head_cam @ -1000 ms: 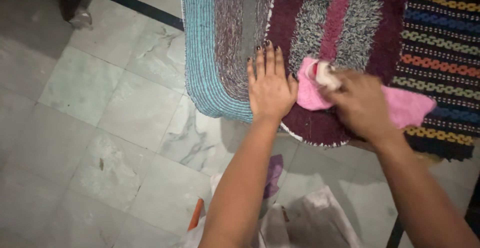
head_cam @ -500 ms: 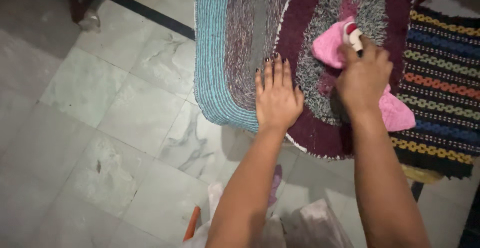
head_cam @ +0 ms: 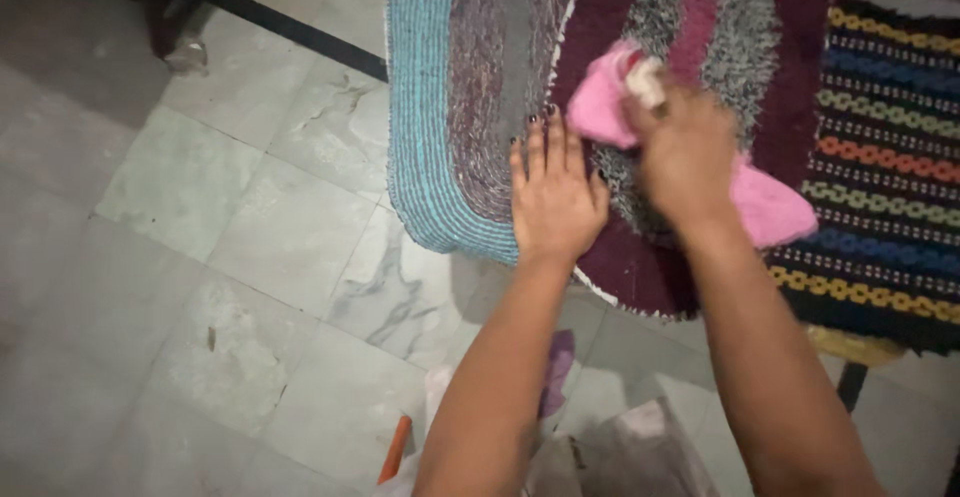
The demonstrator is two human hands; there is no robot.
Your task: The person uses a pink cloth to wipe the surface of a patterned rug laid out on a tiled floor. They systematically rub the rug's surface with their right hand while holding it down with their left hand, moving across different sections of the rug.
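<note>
Your left hand (head_cam: 553, 197) is lying flat, fingers spread and gripping nothing, where the blue-edged oval mat (head_cam: 450, 107) is meeting the maroon shaggy mat (head_cam: 700, 47). Just right and farther, your right hand (head_cam: 685, 152) is keeping its grip clamped on a pink cloth (head_cam: 770, 207) and a small white object (head_cam: 645, 82), pressing them onto the maroon shaggy mat. At far right, the striped rug (head_cam: 890, 157) is lying beside them.

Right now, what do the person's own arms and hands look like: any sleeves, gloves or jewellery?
Both forearms are bare, with no sleeves in view. The left hand wears no glove and has dark polish on its fingernails. The right hand is also ungloved; it is blurred, so its nails cannot be made out. No rings, bracelets or watch show on either.
</note>
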